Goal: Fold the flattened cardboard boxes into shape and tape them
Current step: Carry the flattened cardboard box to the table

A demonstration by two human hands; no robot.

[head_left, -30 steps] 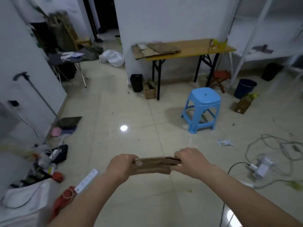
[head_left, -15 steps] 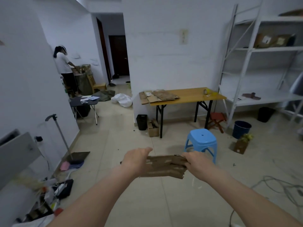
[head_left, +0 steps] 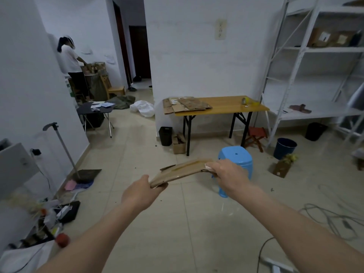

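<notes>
Key relation: the flattened cardboard box (head_left: pixel 183 171) is stretched between the two hands, with its long axis going from lower left to upper right, so each hand has one end of it.
Left hand (head_left: pixel 140 195): it grips the lower, nearer end; the thumb lies on top and the other fingers are curled under the edge, clamped on the cardboard.
Right hand (head_left: pixel 229 175): it grips the higher, farther end; the thumb presses on the top face and the fingers are wrapped below, mostly hidden.
Position of the box: it is held in the air above the floor, in front of the blue stool (head_left: pixel 235 161), touching nothing but the hands.
Shape of the box: flat, with a slight bend near the right end; a loose flap stands up at the far edge.
Nearer hand: both hold it, but the left one is closer to the person.
Next move, as a judgement: the hands probably must push the ends toward each other to open the sleeve.
Other material: more flat cardboard (head_left: pixel 187 104) and a tape roll (head_left: pixel 245 100) lie on the wooden table (head_left: pixel 226 109), well apart from the hands.
</notes>
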